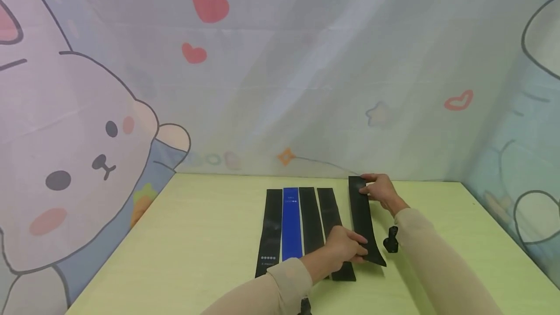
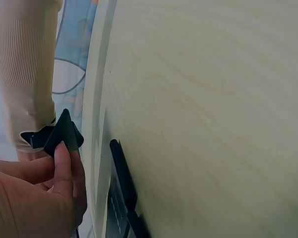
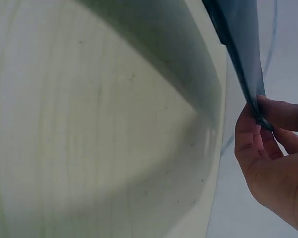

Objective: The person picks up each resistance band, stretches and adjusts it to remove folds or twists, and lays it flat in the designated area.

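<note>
A flat black resistance band is stretched lengthwise between both hands, raised above the table at the right end of a row. My right hand pinches its far end between thumb and fingers; the right wrist view shows that grip, with the band hanging edge-on from the hand. The near end is pinched by my left hand, whose forearm crosses over the row. In the left wrist view the band's end sticks up from the fingertips of this hand.
Left of the held band lie several flat bands side by side: a blue band, a black band with pale dots and further black ones. They rest on the pale yellow table. A printed cloth hangs behind it.
</note>
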`<action>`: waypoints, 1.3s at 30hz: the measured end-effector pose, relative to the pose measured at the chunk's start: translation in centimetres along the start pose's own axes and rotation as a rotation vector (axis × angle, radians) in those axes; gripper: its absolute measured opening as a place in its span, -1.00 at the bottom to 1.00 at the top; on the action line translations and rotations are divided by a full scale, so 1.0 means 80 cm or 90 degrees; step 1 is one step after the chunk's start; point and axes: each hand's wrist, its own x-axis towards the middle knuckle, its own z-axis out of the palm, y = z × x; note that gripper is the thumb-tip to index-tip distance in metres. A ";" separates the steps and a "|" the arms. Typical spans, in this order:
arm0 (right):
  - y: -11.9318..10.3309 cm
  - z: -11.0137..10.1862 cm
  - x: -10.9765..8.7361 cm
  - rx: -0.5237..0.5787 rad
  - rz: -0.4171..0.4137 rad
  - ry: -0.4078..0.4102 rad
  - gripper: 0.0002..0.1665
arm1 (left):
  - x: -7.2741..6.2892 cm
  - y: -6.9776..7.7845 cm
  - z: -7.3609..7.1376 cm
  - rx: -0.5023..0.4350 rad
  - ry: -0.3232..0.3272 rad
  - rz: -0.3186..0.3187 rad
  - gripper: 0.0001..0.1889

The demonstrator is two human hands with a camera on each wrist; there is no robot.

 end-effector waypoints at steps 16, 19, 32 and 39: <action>0.003 0.025 -0.004 -0.141 -0.061 -0.021 -0.41 | -0.003 -0.008 -0.004 0.118 -0.052 -0.026 -0.86; 0.006 0.026 -0.004 -0.165 -0.064 -0.016 -0.42 | -0.003 -0.010 -0.008 0.134 -0.066 -0.018 -0.86; 0.008 0.032 0.000 -0.241 -0.103 -0.006 -0.46 | -0.004 -0.013 -0.023 0.178 -0.125 0.001 -0.88; 0.006 0.032 -0.001 -0.272 -0.108 -0.007 -0.49 | -0.002 -0.018 -0.021 0.172 -0.144 0.009 -0.87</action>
